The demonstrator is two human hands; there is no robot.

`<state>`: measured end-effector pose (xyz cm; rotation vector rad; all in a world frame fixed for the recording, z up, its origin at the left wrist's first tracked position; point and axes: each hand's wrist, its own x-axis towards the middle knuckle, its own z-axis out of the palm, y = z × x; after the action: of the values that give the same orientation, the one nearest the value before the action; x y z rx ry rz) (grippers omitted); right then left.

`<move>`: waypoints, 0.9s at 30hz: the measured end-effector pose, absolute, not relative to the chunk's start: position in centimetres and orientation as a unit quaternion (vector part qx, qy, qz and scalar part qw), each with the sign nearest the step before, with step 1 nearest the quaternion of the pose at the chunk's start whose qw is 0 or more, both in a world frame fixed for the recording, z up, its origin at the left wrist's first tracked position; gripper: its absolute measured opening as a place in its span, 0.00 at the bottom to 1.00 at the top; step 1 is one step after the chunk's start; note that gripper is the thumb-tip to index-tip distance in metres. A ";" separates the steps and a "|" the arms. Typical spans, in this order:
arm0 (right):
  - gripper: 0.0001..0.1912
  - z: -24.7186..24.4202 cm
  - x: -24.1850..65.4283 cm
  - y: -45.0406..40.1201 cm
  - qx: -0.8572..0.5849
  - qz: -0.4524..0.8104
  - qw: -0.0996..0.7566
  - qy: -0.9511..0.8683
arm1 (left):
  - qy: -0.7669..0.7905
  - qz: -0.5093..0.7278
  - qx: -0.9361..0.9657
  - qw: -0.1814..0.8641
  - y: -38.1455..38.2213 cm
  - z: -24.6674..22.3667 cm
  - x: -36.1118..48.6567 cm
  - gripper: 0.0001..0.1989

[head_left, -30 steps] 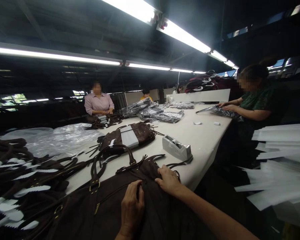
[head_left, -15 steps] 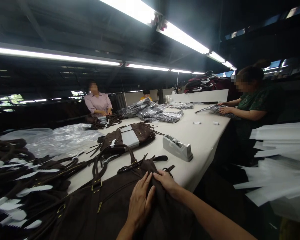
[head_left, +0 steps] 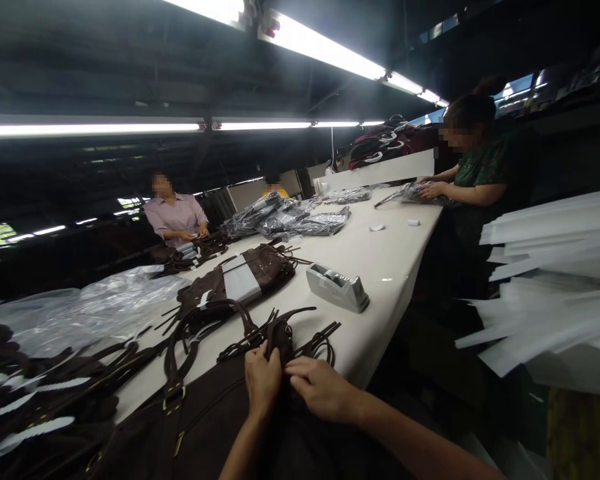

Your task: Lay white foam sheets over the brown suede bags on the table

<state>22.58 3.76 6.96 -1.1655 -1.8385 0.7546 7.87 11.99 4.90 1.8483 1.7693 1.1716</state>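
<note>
Items counted: one large dark brown handbag, under one left hand and one right hand; one paper-banded brown handbag; one tape dispenser; one bench; one long white board; two rows of ceiling lights. Overlap and distance permit only minimum counts for plastic-wrapped bundles, four, and co-workers, four.

Just beyond the brown bag, the tape dispenser blocks the way forward; a narrow strip of bare tabletop passes on its right, widening behind it. Leftward, looped handles and a folded bag obstruct, with plastic-wrapped packs farther back.
</note>
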 end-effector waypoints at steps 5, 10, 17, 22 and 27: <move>0.12 6.4 26.3 4.4 -0.583 0.286 0.402 -0.646 | 0.600 0.505 0.527 0.326 11.4 5.5 7.4 0.18; 0.19 4.5 25.8 6.1 -0.537 0.399 0.378 -0.640 | 0.553 0.557 0.400 0.473 10.8 6.5 6.5 0.20; 0.22 3.5 22.9 9.3 -0.393 0.636 0.503 -0.433 | 0.502 0.585 0.344 0.537 10.4 6.9 7.4 0.18; 0.22 4.6 22.2 10.0 -0.312 0.754 0.485 -0.313 | 0.503 0.598 0.336 0.527 10.7 6.3 7.1 0.20; 0.14 4.7 22.5 10.1 -0.258 0.796 0.480 -0.266 | 0.501 0.601 0.316 0.536 10.8 6.2 6.3 0.20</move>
<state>22.47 10.06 4.69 -0.6285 -0.6495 1.9413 6.27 10.82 6.24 0.7526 1.1936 1.4301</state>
